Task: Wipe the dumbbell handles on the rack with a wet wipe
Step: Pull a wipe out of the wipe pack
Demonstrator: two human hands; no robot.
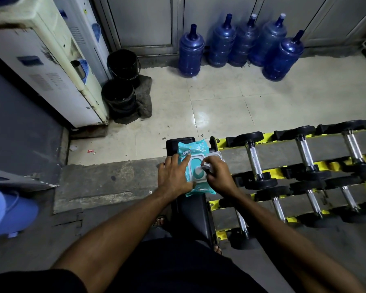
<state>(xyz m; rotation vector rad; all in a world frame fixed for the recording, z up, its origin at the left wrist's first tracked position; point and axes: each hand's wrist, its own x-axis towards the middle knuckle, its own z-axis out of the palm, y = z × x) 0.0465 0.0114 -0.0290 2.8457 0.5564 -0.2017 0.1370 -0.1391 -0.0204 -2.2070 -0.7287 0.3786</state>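
Black padded worktop (173, 143) at the left end of the rack (222, 142) carries the wet-wipe pack (195, 148), which lies flat with its lid (217, 154) flipped open to the right; the left hand (173, 176) presses on the pack's left side, fingers (183, 158) straight and slightly spread; the right hand (218, 176) is at the opening, fingers (211, 161) pinching the white wipe (199, 170) that stands out of it.

Step in hand, by judgement: drawing a wipe; wiping not yet begun. The next move calls for a steady pull while the pack is held down, so that one sheet comes free; then a reach right to the dumbbell handles (254, 159), chrome, lying across the yellow-and-black rack.

Beyond: pale tiled floor (220, 106); blue water jugs (245, 43) along the far wall; a dispenser (51, 66) and two black buckets (123, 64) at far left.
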